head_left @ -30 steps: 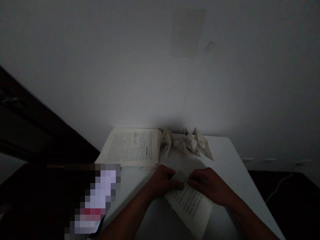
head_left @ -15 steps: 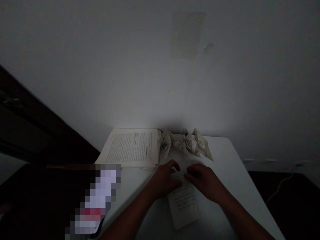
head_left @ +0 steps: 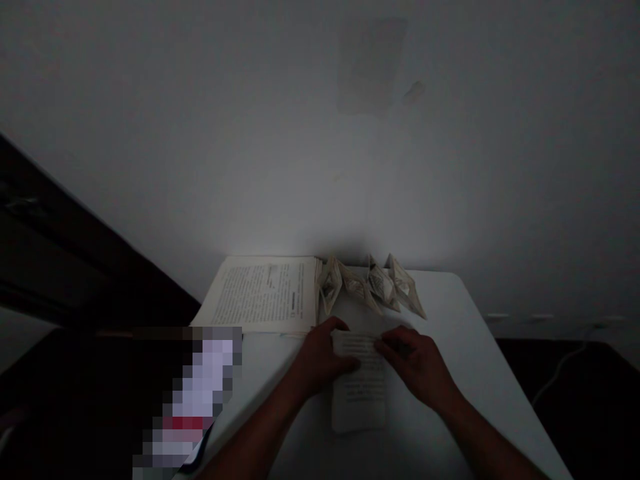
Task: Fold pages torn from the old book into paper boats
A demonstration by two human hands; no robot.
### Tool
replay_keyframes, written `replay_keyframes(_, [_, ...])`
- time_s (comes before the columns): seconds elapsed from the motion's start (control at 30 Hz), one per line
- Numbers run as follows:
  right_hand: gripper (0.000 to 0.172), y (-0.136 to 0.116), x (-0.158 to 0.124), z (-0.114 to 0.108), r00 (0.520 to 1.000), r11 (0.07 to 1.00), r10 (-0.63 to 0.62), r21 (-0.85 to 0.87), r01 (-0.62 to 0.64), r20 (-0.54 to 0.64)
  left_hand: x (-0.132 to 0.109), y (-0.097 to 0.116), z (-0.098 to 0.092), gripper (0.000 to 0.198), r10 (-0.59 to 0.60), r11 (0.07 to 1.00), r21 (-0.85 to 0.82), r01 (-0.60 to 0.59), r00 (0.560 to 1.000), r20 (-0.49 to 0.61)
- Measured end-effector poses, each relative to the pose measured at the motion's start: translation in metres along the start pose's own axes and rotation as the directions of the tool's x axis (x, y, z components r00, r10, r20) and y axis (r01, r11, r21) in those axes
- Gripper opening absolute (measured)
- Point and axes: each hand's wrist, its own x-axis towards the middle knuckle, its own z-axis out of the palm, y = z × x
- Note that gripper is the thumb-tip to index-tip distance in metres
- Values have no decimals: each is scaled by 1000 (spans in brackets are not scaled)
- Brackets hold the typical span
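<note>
Near on the white table (head_left: 445,300), printed paper (head_left: 357,393), slanted a second ago, now sits straight; the left hand (head_left: 320,357) grips its left edge, the right hand (head_left: 417,360) pinches its far right corner. A dim wall (head_left: 250,147) stands behind.

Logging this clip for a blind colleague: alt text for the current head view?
A left hand and a right hand hold a printed paper over a white table. Beyond it, four folded paper boats sit right of a stack of printed pages.

One sheet (head_left: 359,403), four paper boats (head_left: 381,287)
</note>
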Motion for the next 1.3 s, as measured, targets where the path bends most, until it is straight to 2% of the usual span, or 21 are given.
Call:
replay_keyframes(0.2, [24, 5, 0, -5, 996, 1000, -27, -10, 27, -79, -6, 4, -3, 42, -24, 998, 56, 24, 1000, 8])
replay_keyframes(0.4, [21, -4, 1, -14, 990, 999, -41, -9, 40, -135, -5, 2, -8, 41, -132, 989, -52, 137, 987, 94])
replay_keyframes(0.6, [25, 1, 5, -16, 987, 980, 77, 194, -49, -140, -8, 3, -10, 35, -29, 971, -230, 71, 983, 182])
replay_keyframes(0.7, [26, 4, 4, -14, 982, 921, 171, 368, -129, -83, -10, 6, -12, 35, 1, 936, -343, 83, 972, 237])
replay_keyframes(0.83, [25, 4, 3, -13, 973, 834, 229, 520, -184, -22, -13, 6, -16, 39, 45, 906, -418, 66, 967, 250])
replay_keyframes(0.93, [23, 6, 3, -14, 973, 781, 231, 595, -190, 7, -13, 8, -21, 37, 128, 841, -539, 54, 947, 294])
replay_keyframes(1.03, [22, 6, 4, -11, 982, 744, 183, 645, -174, 54, -13, 11, -20, 37, 172, 760, -644, 84, 930, 324])
replay_keyframes(1.1, [22, 3, 4, -7, 984, 748, 149, 639, -176, 97, -12, 13, -13, 34, 161, 767, -639, 64, 944, 288])
replay_keyframes(1.2, [23, -7, 4, 0, 977, 791, 133, 576, -207, 167, -9, 12, 2, 32, 142, 839, -544, -11, 970, 199])
replay_keyframes(1.3, [21, -16, 2, 5, 970, 833, 141, 506, -224, 196, -6, 7, 16, 33, 93, 883, -469, -12, 984, 149])
